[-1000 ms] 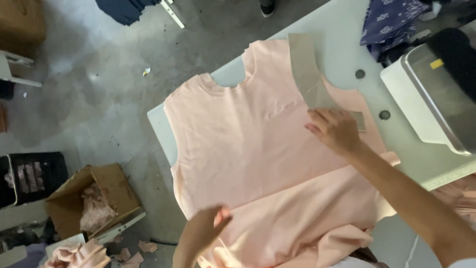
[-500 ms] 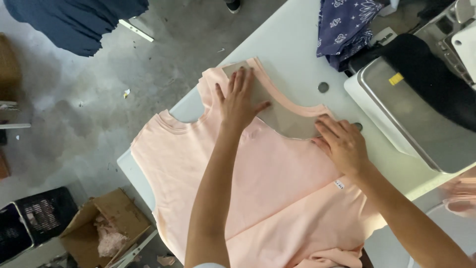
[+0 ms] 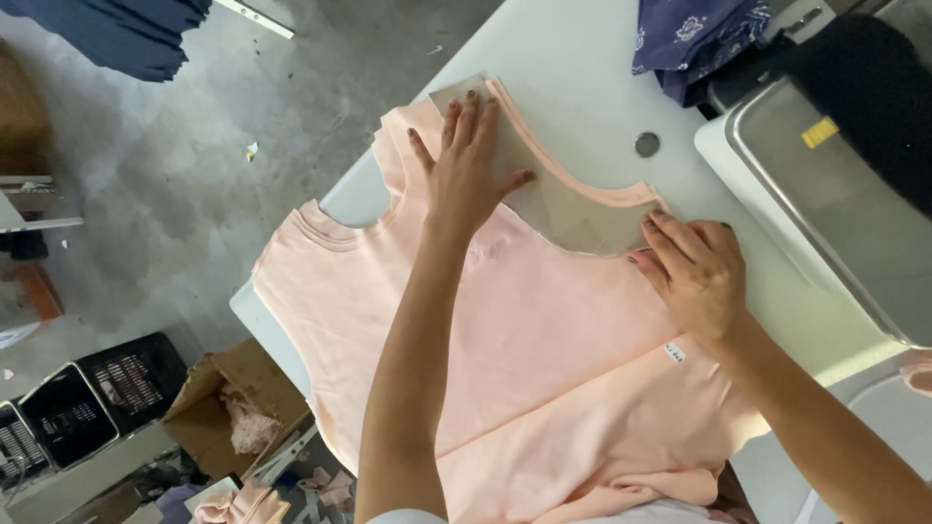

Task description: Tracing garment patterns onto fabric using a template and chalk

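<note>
Centrally, pink garment is spread on white tabletop; grey template is pressed flat at neckline by left hand and right hand, grip released. Concrete floor and cardboard box are seen alongside.

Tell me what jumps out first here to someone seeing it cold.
A pale pink sleeveless garment lies spread flat across the white table, filling mid-frame. Both hands press down at its neckline: the left hand flat on a grey card template, the right hand on the template's right end. A steel tray sits at the right edge, a cardboard box of scraps on the floor lower left.
</note>
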